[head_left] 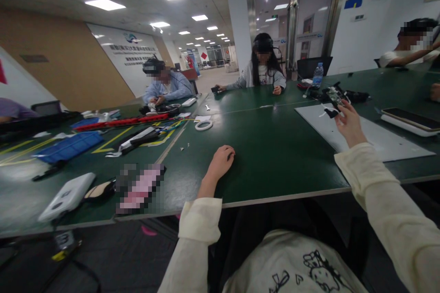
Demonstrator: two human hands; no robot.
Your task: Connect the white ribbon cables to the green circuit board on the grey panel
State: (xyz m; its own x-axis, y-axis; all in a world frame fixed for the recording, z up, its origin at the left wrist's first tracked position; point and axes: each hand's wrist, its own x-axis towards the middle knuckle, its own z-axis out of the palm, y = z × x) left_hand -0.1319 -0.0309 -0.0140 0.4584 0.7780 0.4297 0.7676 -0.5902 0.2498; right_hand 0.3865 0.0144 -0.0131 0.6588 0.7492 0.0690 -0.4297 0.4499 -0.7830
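Nearest to us was our own pale shirt (pixel 288 261), printed with a black line drawing, and beyond it ran the front edge of the green bench (pixel 271 155). Our left hand (pixel 220 163) rested on the bench just past that edge, its fingers loosely curved rather than clenched. Our right hand (pixel 349 121) was raised off to the right, thumb and fingers closed on a small dark device (pixel 334 98) with a board-like face. We held it by the far edge of a pale sheet (pixel 374 137) that lay flat on the bench; its finer details were too blurred for us to make out. Behind it we saw some dark gear (pixel 357 96), and near that stood a clear water bottle (pixel 318 75). Farther right, a dark flat slab (pixel 412 118) lay on something white. Beyond our left hand, a white ring (pixel 204 125) lay flat, with a small white piece (pixel 207 107) past it. At our left lay a white box (pixel 68 196) and a blue tray (pixel 68 146). Across from us sat a co-worker in a grey top (pixel 244 78); another, in a light blue shirt (pixel 180 86), sat farther left with both hands low and close together.
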